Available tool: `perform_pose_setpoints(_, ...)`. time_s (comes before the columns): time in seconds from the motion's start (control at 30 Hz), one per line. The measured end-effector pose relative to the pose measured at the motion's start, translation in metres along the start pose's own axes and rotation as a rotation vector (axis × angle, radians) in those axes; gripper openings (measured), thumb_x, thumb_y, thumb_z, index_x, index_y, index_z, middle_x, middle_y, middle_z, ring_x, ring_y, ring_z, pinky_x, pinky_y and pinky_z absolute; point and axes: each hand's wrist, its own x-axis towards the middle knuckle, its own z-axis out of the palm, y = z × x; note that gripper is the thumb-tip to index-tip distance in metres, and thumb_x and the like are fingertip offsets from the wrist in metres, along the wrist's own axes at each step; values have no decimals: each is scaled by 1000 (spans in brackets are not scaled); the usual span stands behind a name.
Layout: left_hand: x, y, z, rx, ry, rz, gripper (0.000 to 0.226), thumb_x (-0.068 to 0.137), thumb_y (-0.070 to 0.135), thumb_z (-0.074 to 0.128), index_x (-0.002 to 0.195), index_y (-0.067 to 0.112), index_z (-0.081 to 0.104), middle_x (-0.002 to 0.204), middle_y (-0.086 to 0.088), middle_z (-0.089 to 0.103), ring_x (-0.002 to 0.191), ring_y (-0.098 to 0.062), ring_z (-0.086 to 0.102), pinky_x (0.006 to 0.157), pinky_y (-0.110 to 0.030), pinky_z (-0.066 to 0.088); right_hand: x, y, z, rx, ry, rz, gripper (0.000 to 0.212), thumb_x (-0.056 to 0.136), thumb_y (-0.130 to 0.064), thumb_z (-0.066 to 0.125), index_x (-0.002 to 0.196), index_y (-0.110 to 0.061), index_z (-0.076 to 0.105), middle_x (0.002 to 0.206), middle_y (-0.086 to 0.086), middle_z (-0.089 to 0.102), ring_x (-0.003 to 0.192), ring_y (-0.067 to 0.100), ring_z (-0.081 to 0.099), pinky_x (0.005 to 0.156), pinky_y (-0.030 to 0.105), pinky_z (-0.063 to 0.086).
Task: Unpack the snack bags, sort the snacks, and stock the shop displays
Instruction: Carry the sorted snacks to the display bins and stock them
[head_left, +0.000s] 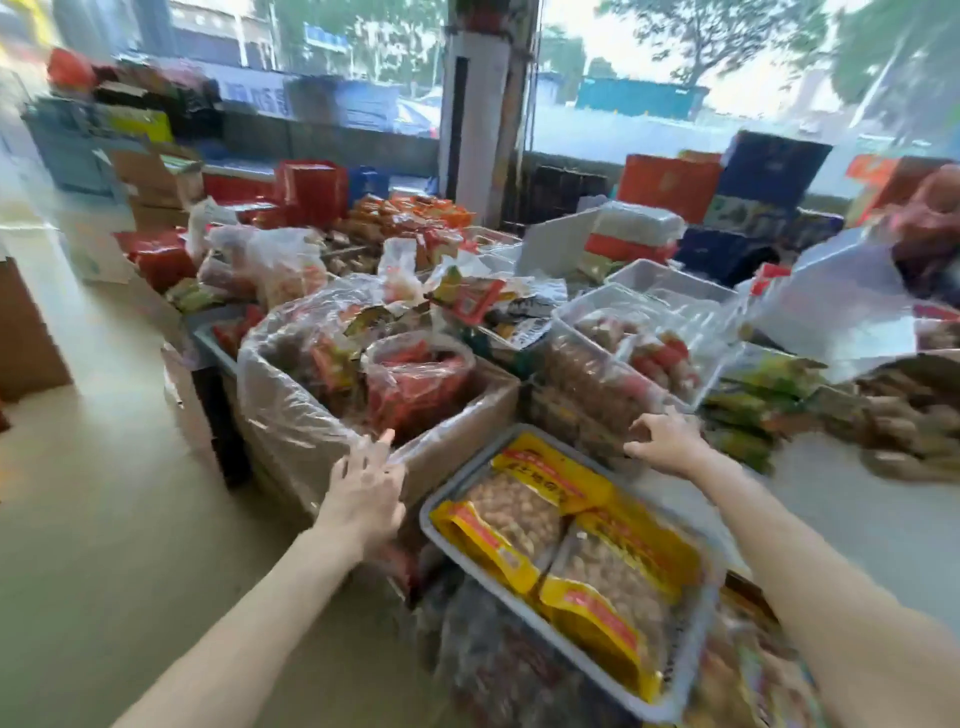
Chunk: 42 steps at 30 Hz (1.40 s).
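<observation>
Between the two hands sits a grey tray of yellow nut packets. Left hand, fingers spread, touches the plastic-lined cardboard box of red snack bags just beyond it. Right hand, fingers loosely curled, reaches toward a clear bag of brown snacks; whether it pinches the bag is unclear.

No wording can be read for certain. The yellow snack packets lying in the grey tray, just below the right hand's fingertips, carry red bands with printed characters (too blurred to make out). Beyond the fingers of both hands, the red and orange wrappers show print that is equally smeared.
</observation>
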Motion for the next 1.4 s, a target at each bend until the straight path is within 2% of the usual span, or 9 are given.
perform_pose_setpoints(0.17, -31, 190, -15, -33, 84, 295, 40, 93, 25, 43, 132, 16, 46, 158, -9, 5, 144, -30, 11, 111, -45, 23, -140, 212, -26, 22, 89, 302, 41, 91, -35, 53, 128, -18, 53, 145, 18, 33, 139, 31, 21, 110, 35, 23)
perform_pose_setpoints(0.37, -119, 392, -7, -39, -46, 515, 41, 95, 30, 40, 135, 22, 42, 158, -5, 2, 145, -26, 9, 112, -40, 21, -301, 395, -21, -74, -113, 483, 38, 91, -35, 52, 126, -21, 55, 138, 13, 42, 135, 30, 28, 106, 32, 27)
perform_pose_setpoints(0.47, -147, 467, -14, -6, -58, 525, 42, 93, 31, 44, 135, 24, 42, 158, -4, 4, 145, -24, 10, 112, -40, 21, -336, 459, -27, -78, -146, 433, 34, 90, -36, 51, 120, -21, 57, 141, 16, 34, 136, 34, 22, 107, 39, 26)
perform_pose_setpoints(0.67, -186, 623, 8, -19, -120, 411, 40, 95, 32, 41, 135, 28, 42, 155, -7, 17, 138, -28, 23, 109, -41, 26, -376, 591, -21, -60, -97, 264, 38, 93, -34, 50, 128, -21, 52, 155, 7, 10, 142, 35, 3, 108, 47, 26)
perform_pose_setpoints(0.8, -204, 738, 4, -41, -177, 435, 40, 96, 35, 40, 135, 27, 43, 158, -7, 6, 144, -31, 8, 112, -50, 17, -374, 659, -33, -20, -117, 222, 40, 92, -34, 52, 130, -21, 51, 155, 8, 8, 142, 35, 2, 109, 47, 25)
perform_pose_setpoints(0.93, -177, 806, -19, -24, -128, 393, 43, 93, 24, 41, 136, 21, 44, 158, -8, 5, 143, -32, 12, 111, -51, 19, -324, 694, -43, 2, -101, 84, 41, 91, -33, 53, 130, -21, 50, 156, 10, 5, 143, 34, -2, 114, 52, 18)
perform_pose_setpoints(1.13, -106, 843, 9, 86, -146, 327, 45, 93, 27, 40, 137, 23, 42, 158, -7, 7, 142, -29, 16, 110, -47, 26, -242, 735, -28, -29, -160, -42, 43, 92, -29, 51, 134, -19, 47, 156, 10, 2, 143, 35, -7, 113, 53, 14)
perform_pose_setpoints(1.3, -50, 864, 27, 162, -254, 213, 48, 94, 31, 39, 142, 25, 36, 157, -8, 6, 142, -34, 14, 108, -48, 24, -170, 816, -36, -54, -224, 75, 46, 92, -33, 51, 136, -23, 43, 156, 9, 2, 143, 34, -2, 112, 49, 19)
perform_pose_setpoints(1.4, -19, 868, 23, 180, -216, 195, 49, 95, 31, 38, 143, 26, 34, 158, -7, 4, 143, -33, 11, 110, -47, 22, -127, 832, -41, 4, -254, 94, 52, 92, -35, 53, 140, -26, 36, 155, 10, 5, 141, 36, 2, 111, 49, 21)
